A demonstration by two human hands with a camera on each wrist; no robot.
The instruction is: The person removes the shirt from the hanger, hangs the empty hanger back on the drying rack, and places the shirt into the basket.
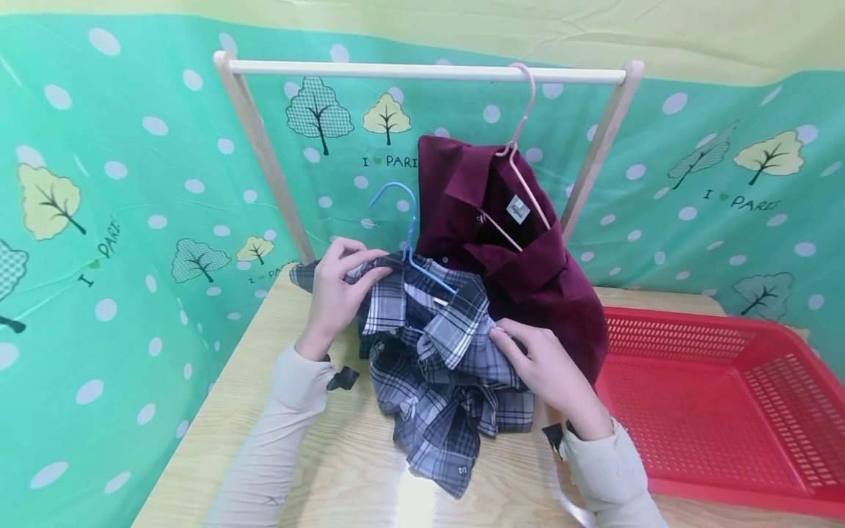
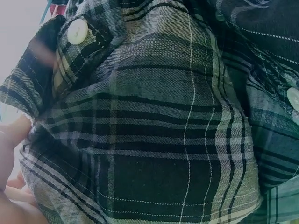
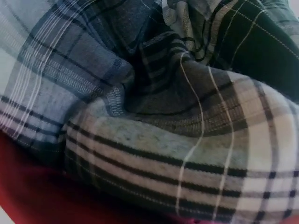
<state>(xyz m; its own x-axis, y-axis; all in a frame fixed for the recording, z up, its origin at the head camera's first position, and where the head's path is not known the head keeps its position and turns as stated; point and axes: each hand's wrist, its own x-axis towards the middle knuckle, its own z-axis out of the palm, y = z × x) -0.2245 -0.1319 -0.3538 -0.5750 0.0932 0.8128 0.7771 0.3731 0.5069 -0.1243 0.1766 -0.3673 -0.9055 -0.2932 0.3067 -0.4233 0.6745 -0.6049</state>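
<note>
Bare hands, qty. 2: L hand (image 1: 338, 290), R hand (image 1: 548, 365). L sleeve (image 1: 260, 462): long, off-white, plain, creased lengthwise along forearm, w/ small dark mark (image 1: 273, 501) well behind L hand, elbow side. R sleeve (image 1: 610, 473): same col., bunched nr. wrist. Blk strap-like tabs: L tab (image 1: 343, 378) just behind L hand, R tab (image 1: 553, 438) just behind R hand, each on inner side.

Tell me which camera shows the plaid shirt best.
The head view, because it frames the plaid shirt with its collar and the blue hanger. The left wrist view shows only close-up cloth with two buttons; the right wrist view, only close-up folds.
</note>
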